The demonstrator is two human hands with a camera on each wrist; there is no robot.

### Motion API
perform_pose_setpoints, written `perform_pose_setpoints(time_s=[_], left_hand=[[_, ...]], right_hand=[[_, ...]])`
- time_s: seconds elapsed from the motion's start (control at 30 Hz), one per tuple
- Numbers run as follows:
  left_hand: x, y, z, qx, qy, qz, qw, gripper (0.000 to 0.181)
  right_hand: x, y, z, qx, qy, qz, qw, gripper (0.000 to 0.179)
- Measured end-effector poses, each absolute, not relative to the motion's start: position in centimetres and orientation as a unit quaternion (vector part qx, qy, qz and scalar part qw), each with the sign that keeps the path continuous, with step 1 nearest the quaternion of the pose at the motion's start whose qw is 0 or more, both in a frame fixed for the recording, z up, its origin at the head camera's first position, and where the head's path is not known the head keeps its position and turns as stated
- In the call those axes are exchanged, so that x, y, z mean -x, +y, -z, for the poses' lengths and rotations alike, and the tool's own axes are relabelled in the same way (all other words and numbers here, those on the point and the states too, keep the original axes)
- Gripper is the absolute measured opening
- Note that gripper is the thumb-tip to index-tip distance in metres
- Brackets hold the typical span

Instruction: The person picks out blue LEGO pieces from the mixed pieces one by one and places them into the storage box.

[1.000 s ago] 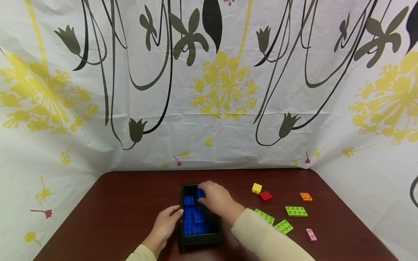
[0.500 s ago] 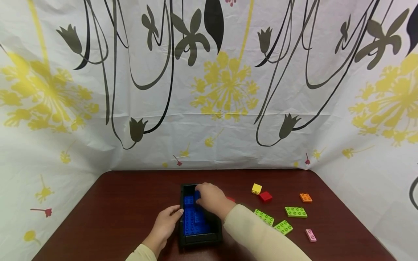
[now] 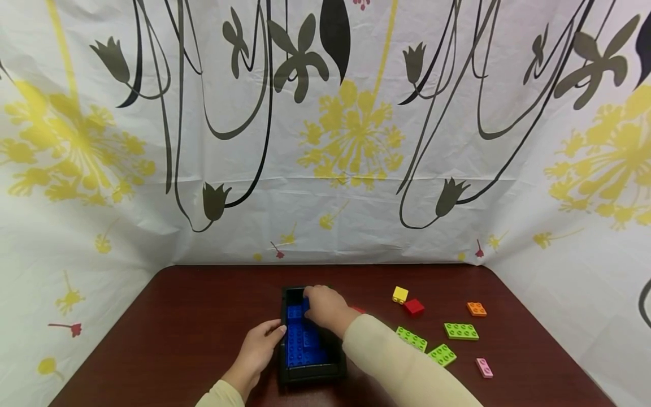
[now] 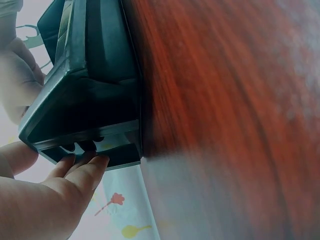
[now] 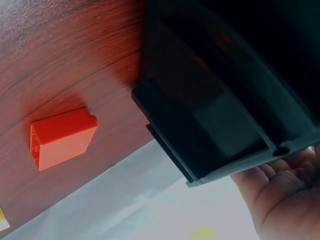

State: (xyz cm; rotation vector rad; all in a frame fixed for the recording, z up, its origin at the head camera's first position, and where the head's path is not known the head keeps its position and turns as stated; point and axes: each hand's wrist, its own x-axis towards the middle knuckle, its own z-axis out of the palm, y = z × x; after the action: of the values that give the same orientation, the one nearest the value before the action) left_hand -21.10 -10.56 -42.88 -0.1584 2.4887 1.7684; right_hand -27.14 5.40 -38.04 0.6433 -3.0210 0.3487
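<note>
A black open-topped box (image 3: 312,373) stands lengthwise on the dark red table, with several blue toy bricks (image 3: 295,342) fitted along its floor. My left hand (image 3: 256,350) holds the box's left wall, thumb at the rim; in the left wrist view its fingers (image 4: 90,172) lie against the outer side. My right hand (image 3: 328,308) reaches over the right wall into the far part of the box. Its thumb and fingers pinch a blue brick (image 3: 306,306), mostly covered by the hand. In the right wrist view the box wall hides the fingertips.
Right of the box lie a yellow brick (image 3: 400,294), a red brick (image 3: 414,306), an orange brick (image 3: 476,308), lime bricks (image 3: 461,330) and a pink brick (image 3: 484,368). Another red brick (image 5: 65,140) sits close to the box. A patterned sheet (image 3: 325,226) hangs behind the table.
My right hand has shifted slightly left with the blue brick, its sleeve following. A red brick behind the right wrist has come partly into view. The left hand and box stay put.
</note>
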Motion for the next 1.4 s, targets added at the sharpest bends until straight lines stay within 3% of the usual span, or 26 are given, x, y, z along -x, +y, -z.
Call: perform_pose_setpoints(time_s=[1.4], left_hand=[[21.0,-10.5,43.0,0.041,0.815,-0.578,0.024,0.049]], right_hand=[[28.3,4.3,39.3,-0.206,-0.975,-0.075,-0.034,0.031]])
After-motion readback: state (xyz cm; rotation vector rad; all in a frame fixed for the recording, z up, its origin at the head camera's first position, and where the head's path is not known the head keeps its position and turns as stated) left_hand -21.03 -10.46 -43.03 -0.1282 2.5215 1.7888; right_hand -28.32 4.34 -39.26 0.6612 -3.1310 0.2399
